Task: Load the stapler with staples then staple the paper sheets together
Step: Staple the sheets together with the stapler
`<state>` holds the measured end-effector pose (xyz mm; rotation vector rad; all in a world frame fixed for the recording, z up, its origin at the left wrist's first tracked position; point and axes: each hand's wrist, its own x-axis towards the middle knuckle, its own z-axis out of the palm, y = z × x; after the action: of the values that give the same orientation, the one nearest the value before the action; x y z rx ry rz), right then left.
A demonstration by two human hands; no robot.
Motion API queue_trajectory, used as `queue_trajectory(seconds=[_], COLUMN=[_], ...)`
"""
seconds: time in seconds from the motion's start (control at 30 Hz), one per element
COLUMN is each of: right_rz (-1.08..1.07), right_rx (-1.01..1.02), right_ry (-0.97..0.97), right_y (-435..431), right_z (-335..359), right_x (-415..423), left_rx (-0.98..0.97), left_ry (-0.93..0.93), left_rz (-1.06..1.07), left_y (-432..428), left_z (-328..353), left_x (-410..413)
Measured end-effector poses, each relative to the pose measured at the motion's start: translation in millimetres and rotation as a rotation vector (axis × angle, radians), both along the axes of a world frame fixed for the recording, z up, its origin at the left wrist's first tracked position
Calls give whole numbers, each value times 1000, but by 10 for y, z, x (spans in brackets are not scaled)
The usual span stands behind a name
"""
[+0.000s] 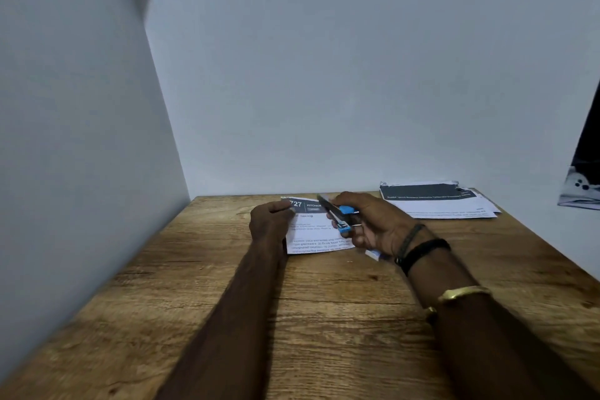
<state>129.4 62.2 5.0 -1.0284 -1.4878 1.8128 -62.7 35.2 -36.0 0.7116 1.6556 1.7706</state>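
Currently, the left hand (pixel 271 221) rests on the left edge of the paper sheets (pixel 313 230), fingers curled over the top-left corner and pressing it onto the wooden table (pixel 194 302). This pinning appears intended to keep the sheets aligned and stop them sliding under the tool.

The right hand (pixel 373 226) is closed around a blue-and-black stapler (pixel 339 216), held just right of the left hand and above the sheets' upper right area. The stapler's dark nose points up and left, toward the printed header. It is blurred, so whether it is open or clamped on the paper cannot be told. Whether staples are loaded cannot be seen either.

Below the right hand, near its wrist, a small pale item (pixel 373 254) lies on the table; its identity is unclear. Beyond the right hand, a second pile of printed papers (pixel 438 203) lies well apart, against the wall.

Judged from the grip, the stapling step is in hand.
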Motion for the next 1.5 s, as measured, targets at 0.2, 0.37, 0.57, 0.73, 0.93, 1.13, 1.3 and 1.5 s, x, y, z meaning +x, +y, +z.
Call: queue_trajectory(seconds=[0.2, 0.37, 0.57, 0.73, 0.93, 1.13, 1.3, 1.5], right_rz=[-167, -284, -348, -360, -347, -340, -377, -413], right_rx=[35, 184, 421, 595, 676, 690, 713, 745], right_ry=[161, 209, 154, 30, -50, -76, -73, -85], right_y=[17, 51, 146, 186, 194, 200, 202, 218], right_z=[-106, -93, -11, -31, -104, -140, -139, -117], right_x=[-156, -338, -647, -828, -803, -790, -788, -774], left_rx=[15, 27, 30, 26, 32, 38, 49, 62], left_ry=[-44, 11, 97, 114, 142, 146, 163, 207], left_rz=[43, -16, 41, 59, 73, 72, 70, 47], left_y=[-24, -40, -45, -31, -15, -26, -37, -47], left_z=[22, 35, 28, 12, 3, 27, 39, 63], left_x=[33, 60, 39, 47, 47, 70, 83, 104])
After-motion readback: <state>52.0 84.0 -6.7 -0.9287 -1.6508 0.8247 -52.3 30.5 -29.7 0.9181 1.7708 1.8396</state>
